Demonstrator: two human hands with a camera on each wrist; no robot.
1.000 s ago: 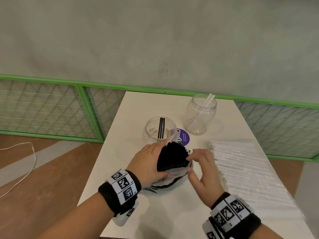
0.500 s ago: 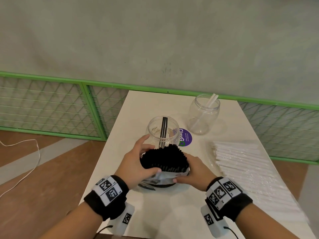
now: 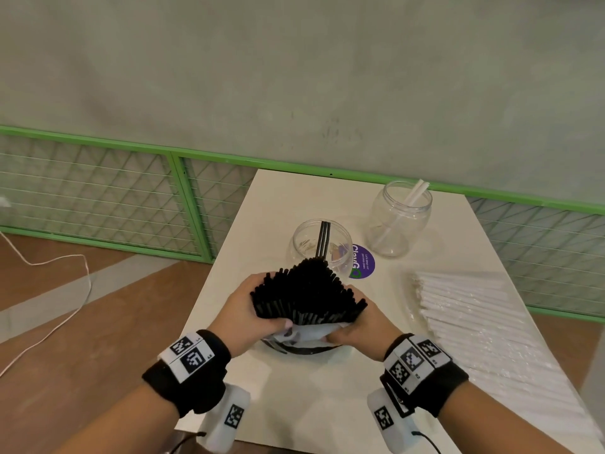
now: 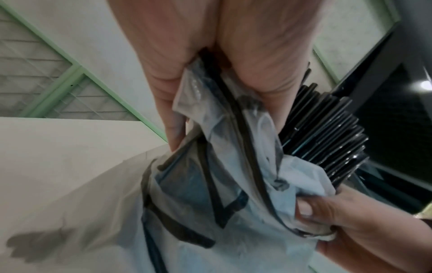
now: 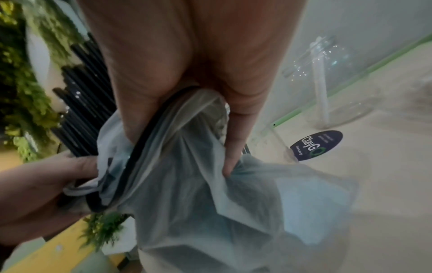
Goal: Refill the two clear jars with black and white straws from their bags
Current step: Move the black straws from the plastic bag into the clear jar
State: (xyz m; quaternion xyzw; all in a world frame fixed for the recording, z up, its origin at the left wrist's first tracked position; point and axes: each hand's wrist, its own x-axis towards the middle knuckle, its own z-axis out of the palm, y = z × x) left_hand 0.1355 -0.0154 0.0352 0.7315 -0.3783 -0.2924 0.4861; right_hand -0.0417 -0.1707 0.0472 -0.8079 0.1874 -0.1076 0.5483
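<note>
Two hands are clamped on one bundle above the table (image 3: 294, 404) near its front edge. Along the right edge the bag of white straws (image 3: 484, 326) is laid flat. Black straws (image 3: 307, 296) — fanned upward out of a crumpled bag (image 3: 304, 332) — are gripped by the left hand (image 3: 248, 319) and right hand (image 3: 363, 329). Behind, mid-table, one jar (image 3: 314, 244) is seen with black straws; another jar (image 3: 399, 217) — toward the far right corner — with white.

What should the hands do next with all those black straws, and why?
Probably lift the black straws free of the bag. The left hand grips the bundle, the right hand pinches the bag's rim pushed low, and the near jar holds only a few.
</note>
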